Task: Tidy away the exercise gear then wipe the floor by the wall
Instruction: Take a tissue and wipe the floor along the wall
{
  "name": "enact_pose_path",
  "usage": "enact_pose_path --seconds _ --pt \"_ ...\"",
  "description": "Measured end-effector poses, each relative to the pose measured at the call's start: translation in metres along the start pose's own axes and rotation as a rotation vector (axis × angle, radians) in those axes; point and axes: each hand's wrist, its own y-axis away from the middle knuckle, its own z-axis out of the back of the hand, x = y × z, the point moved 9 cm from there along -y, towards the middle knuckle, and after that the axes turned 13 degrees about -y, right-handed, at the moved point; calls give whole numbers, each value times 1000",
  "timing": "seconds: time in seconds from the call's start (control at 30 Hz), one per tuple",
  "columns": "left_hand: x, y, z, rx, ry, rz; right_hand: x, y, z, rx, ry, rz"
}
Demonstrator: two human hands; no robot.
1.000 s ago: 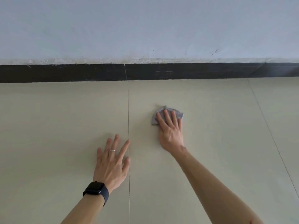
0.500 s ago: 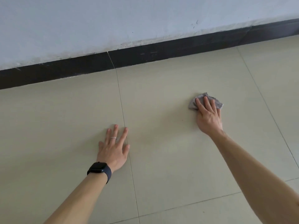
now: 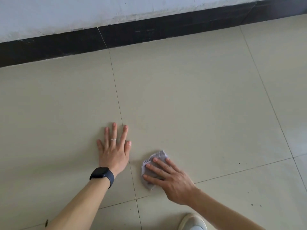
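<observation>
A small crumpled grey cloth [image 3: 150, 163] lies on the beige tiled floor [image 3: 199, 105], well in front of the wall. My right hand [image 3: 169, 178] presses down on it, fingers spread over the cloth and pointing left. My left hand [image 3: 114, 150] rests flat on the floor just left of the cloth, fingers apart, holding nothing; it wears a ring and a dark watch [image 3: 102, 175] on the wrist. No exercise gear is in view.
A black skirting board [image 3: 149, 32] runs along the foot of the white wall [image 3: 66, 14] at the top. The toe of a pale shoe [image 3: 192, 221] shows at the bottom edge. Small dark specks [image 3: 242, 163] lie on the tiles at the right.
My right hand has dragged the cloth back from near the wall toward me and to the left, ending beside my left hand. The left hand stays planted; the view has tilted down.
</observation>
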Motion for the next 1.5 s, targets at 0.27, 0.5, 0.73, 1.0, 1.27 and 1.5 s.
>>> enact_pose_path --seconds 0.27,0.5,0.73,1.0,1.27,1.5 --pt "-7 2 17 47 -31 -27 -189 -23 126 -482 -161 -759" --pt "-49 26 10 -63 -132 -308 -44 12 23 -248 -135 -432" --pt "-130 38 4 -50 -104 -435 -41 81 8 -247 -134 -452" --pt "-171 16 25 -14 -195 -445 -228 218 97 -802 -366 -1380" --pt "-191 -16 37 80 -243 -377 -91 114 35 -557 -253 -868" --pt "-185 -24 38 94 -262 -365 -183 133 80 -477 -157 -730"
